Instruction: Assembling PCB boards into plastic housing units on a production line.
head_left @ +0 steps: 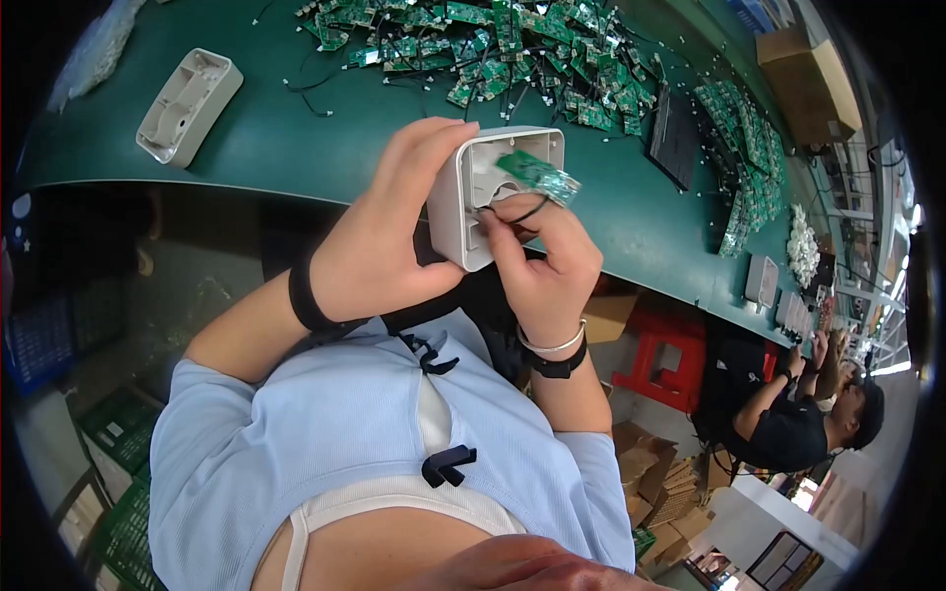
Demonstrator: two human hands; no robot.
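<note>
In the head view, two bare hands work on one white casing (pixel 447 212), which is held up at the table's near edge with its open side turned toward the right. The left hand (pixel 372 222) grips it from the left, fingers over the upper rim and thumb under the lower end. The right hand (pixel 554 264) reaches into the opening, thumb and forefinger pinching one black cable (pixel 533 214); the very tips are partly hidden. One green circuit board (pixel 532 175) sits tilted at the opening, partly sticking out past the rim. A second white casing (pixel 189 106) lies open on the green table (pixel 296 158), well apart to the left — a broad stretch of table surface lies between it and the left hand. Beyond the hands are two masses of green boards, too many to count: one loose heap (pixel 493 54) at the far side and one banked row (pixel 744 158) to the right, with one flat black panel (pixel 672 138) between them. A band of table separates the held casing from the heap, and another runs rightward along the near edge. Below that edge stands one red stool (pixel 662 362); farther right, one co-worker (pixel 793 428) sits at the table.
</note>
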